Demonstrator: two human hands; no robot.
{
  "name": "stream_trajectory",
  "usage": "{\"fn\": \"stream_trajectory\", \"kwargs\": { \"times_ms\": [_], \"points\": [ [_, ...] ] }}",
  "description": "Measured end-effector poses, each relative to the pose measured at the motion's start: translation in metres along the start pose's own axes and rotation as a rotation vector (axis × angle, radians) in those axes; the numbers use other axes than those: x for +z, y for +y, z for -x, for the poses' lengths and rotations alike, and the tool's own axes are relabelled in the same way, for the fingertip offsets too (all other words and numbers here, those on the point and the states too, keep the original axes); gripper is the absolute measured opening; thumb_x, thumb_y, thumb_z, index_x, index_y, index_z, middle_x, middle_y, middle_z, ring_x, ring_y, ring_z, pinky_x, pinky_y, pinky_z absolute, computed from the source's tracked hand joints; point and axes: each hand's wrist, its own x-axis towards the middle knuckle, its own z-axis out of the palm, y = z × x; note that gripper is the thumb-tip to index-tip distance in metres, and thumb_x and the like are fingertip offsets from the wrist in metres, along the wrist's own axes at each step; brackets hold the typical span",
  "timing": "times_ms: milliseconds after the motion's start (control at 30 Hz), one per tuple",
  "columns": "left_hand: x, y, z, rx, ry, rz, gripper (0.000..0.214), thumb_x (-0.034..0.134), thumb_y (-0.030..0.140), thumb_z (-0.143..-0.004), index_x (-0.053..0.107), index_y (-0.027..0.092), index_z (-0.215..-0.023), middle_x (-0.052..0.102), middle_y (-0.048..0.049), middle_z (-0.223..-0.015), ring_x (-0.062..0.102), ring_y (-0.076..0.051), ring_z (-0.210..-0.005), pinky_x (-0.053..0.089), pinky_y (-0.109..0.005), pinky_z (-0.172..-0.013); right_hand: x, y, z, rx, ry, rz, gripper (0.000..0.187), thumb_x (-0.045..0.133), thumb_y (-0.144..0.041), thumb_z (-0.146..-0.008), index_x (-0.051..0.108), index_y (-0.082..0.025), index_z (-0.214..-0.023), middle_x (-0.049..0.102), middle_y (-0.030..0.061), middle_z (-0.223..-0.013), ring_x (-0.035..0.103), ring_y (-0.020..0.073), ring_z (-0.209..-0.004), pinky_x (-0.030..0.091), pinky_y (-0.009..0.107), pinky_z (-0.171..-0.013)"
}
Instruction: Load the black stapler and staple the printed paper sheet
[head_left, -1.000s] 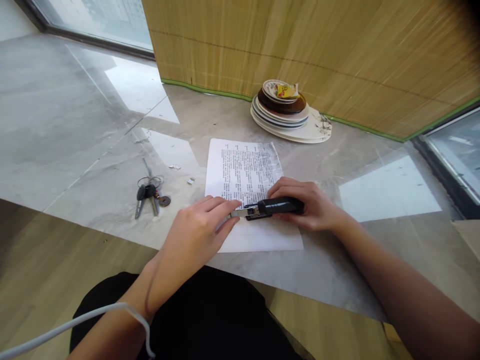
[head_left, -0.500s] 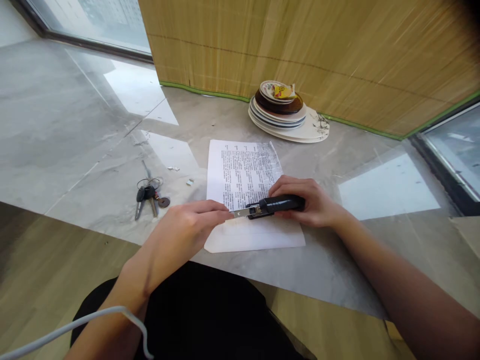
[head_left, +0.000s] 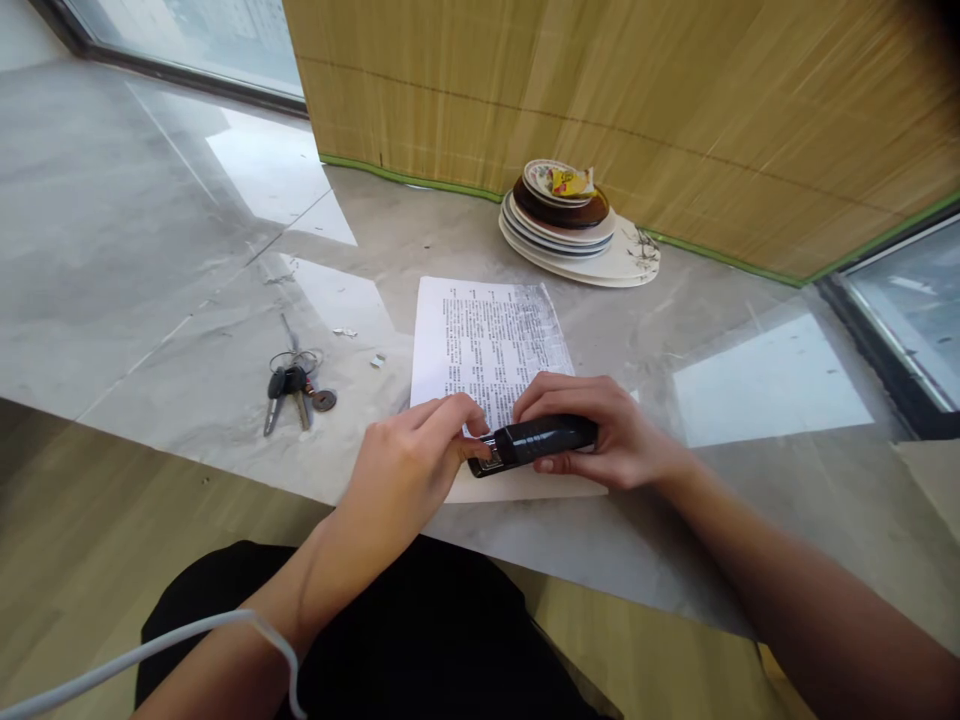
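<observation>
A black stapler (head_left: 536, 440) lies above the lower part of a printed sheet of paper (head_left: 480, 340) on the grey floor. My right hand (head_left: 604, 435) is wrapped around the stapler's rear and side. My left hand (head_left: 409, 465) has its fingers curled, with the fingertips pressed against the stapler's front end. The metal magazine that stuck out of the front no longer shows. The paper's bottom edge is partly hidden under both hands.
A bunch of keys (head_left: 295, 383) lies left of the paper, with small scraps (head_left: 377, 360) nearby. A stack of plates (head_left: 574, 225) stands by the bamboo screen (head_left: 675, 100). A white cable (head_left: 150, 650) crosses my left forearm. Window frames run at the far left and right.
The stapler's metal magazine, sticking out before, has been pushed in by my left fingers. Both hands and the stapler shifted slightly toward me.
</observation>
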Motion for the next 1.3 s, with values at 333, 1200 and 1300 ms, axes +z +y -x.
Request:
{"fn": "stream_trajectory", "kwargs": {
  "times_ms": [333, 1200, 1300],
  "points": [
    [0.007, -0.006, -0.007, 0.234, -0.068, -0.229, 0.046, 0.076, 0.036, -0.094, 0.061, 0.021, -0.134, 0.064, -0.0148, -0.145, 0.058, -0.036, -0.136, 0.045, -0.059, -0.113, -0.084, 0.013, 0.039, 0.257, 0.159, 0.221, 0.029, 0.084, -0.042, -0.084, 0.074, -0.024, -0.105, 0.072, 0.0032, -0.096, 0.067, 0.0208, -0.082, 0.053, 0.032, -0.07],
    [0.026, 0.008, 0.006, 0.179, -0.205, -0.356, 0.045, 0.07, 0.041, -0.095, 0.066, 0.031, -0.139, 0.054, -0.0124, -0.157, 0.045, -0.048, -0.146, 0.03, -0.081, -0.114, -0.039, -0.011, 0.01, 0.613, 0.224, 0.373, 0.052, 0.035, -0.051, -0.109, 0.061, -0.021, -0.076, 0.06, 0.0021, -0.073, 0.054, 0.0176, -0.071, 0.039, 0.032, -0.069],
    [0.027, 0.01, 0.007, 0.171, -0.195, -0.348, 0.045, 0.071, 0.042, -0.094, 0.068, 0.03, -0.137, 0.058, -0.012, -0.154, 0.048, -0.049, -0.142, 0.03, -0.081, -0.112, -0.02, -0.012, 0.0, 0.74, 0.302, 0.496, 0.049, 0.041, -0.045, -0.107, 0.054, -0.021, -0.066, 0.053, -0.0004, -0.063, 0.048, 0.0156, -0.063, 0.033, 0.032, -0.063]
  ]
}}
